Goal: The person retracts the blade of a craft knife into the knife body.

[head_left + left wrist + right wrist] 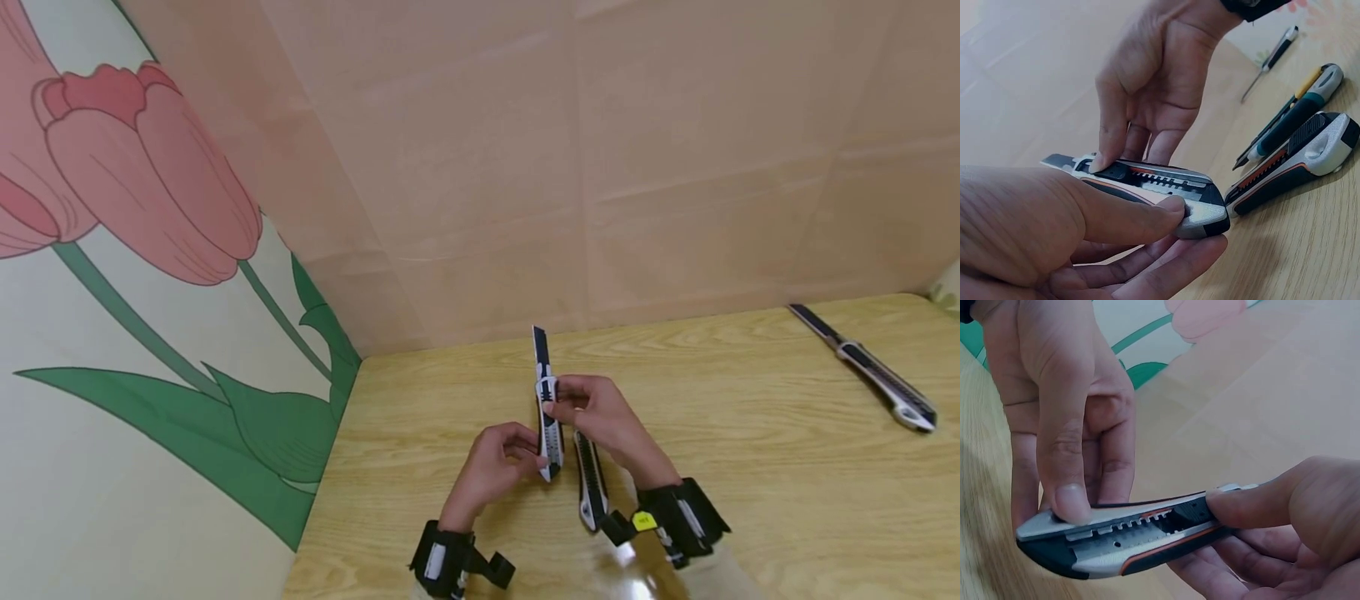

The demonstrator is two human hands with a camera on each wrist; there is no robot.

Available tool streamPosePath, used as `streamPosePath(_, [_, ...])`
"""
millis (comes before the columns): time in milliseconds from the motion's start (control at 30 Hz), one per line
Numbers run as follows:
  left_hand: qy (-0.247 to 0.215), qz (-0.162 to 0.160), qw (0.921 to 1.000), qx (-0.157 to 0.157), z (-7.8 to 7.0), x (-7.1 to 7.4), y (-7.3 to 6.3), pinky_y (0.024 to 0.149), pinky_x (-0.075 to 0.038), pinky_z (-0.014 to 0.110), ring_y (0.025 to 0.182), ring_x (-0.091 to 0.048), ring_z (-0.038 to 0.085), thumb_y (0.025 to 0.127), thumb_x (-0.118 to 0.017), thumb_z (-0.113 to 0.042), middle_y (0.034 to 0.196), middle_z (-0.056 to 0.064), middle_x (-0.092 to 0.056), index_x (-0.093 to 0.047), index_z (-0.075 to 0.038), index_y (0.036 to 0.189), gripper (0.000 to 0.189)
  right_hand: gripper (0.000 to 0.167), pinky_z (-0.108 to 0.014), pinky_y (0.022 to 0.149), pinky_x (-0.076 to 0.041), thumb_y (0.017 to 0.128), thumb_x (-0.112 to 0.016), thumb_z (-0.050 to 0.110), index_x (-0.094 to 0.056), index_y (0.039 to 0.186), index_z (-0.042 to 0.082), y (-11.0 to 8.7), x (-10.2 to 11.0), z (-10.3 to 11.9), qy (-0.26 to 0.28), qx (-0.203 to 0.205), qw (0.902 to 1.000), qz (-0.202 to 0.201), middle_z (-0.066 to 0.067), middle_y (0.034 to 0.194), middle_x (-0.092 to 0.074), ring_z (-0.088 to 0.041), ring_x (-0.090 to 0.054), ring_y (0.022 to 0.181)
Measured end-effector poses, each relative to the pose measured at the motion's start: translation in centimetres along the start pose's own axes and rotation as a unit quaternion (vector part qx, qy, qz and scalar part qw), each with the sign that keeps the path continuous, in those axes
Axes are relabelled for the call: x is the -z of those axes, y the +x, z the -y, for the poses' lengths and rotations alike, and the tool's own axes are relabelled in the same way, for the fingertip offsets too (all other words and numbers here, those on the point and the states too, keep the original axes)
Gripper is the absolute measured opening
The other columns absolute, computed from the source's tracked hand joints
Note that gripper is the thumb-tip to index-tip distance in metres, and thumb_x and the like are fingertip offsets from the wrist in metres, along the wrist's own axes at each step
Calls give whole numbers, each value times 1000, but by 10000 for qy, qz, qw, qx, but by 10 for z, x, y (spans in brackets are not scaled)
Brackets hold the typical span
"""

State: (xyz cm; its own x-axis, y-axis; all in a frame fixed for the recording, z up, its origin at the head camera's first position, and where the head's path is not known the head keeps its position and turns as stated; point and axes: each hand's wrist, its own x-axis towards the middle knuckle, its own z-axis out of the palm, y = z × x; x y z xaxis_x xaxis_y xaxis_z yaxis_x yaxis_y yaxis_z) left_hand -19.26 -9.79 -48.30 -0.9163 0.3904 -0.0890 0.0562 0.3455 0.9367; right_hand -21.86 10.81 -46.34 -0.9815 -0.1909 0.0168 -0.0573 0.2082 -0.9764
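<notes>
Head view: left hand (491, 465) and right hand (603, 412) grip a snap-off utility knife (552, 437), blade exposed, above the worktop (750, 433); another knife (873, 369) lies near the worktop's far right corner.

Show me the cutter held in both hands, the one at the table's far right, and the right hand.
Held cutter (551, 433), head view: on its handle.
Far-right cutter (872, 372), head view: on its handle.
Right hand (610, 414), head view: its back.

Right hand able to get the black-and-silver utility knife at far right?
Probably not yet: right hand pinches another black-and-silver knife. Otherwise, bare wood-grain tabletop leads to the far-right knife.
</notes>
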Motion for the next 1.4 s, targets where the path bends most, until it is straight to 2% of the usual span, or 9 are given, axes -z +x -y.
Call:
streamPosePath(167, [-20,-51,9999,93,1,0,-1,72,-57,26,85,-70,13,90,-77,-4,98,3,-72,-71,-4,105,16,19,-34,76,-50,95,-72,9,-70,113,2,0,0,-1,-31,-107,9999,70,-11,103,-70,-23,-63,88])
streamPosePath(467, [44,-110,9999,5,0,2,-1,73,-57,26,84,-70,12,89,-78,-7,98,1,-73,-72,-7,105,16,25,-33,77,-51,99,-68,15,-68,120,1,3,-1,0,-114,-348,9993,51,-11,106,-70,-24,-64,93])
streamPosePath(667, [68,-107,9999,-12,-2,2,0,71,-57,26,84,-70,12,90,-79,-9,99,0,-72,-73,-7,106,18,30,-35,73,-55,99,-69,26,-70,113,0,3,0,4,-120,-553,9984,-43,-11,99,-71,-23,-65,86])
streamPosePath(867, [121,-152,9998,-71,-2,2,0,70,-57,25,84,-69,13,89,-79,-8,98,2,-73,-72,-4,106,18,27,-41,76,-61,98,-71,21,-71,111,-3,2,1,5,147,-370,9992,-31,-12,97,-72,-21,-68,86])
streamPosePath(1033, [109,-142,9998,-111,-1,1,0,71,-57,25,85,-70,15,89,-79,-6,98,3,-73,-72,-4,105,18,25,-35,71,-60,97,-72,18,-71,110,-4,0,0,7,197,-302,9993,-50,-11,97,-72,-20,-67,85])
streamPosePath(1400, [-18,-16,10000,-44,3,0,1,73,-57,26,85,-70,12,89,-78,-6,98,3,-72,-72,-4,105,18,19,-30,64,-50,96,-72,14,-73,108,0,-2,0,7,-311,-186,9993,-23,-9,96,-71,-20,-61,80])
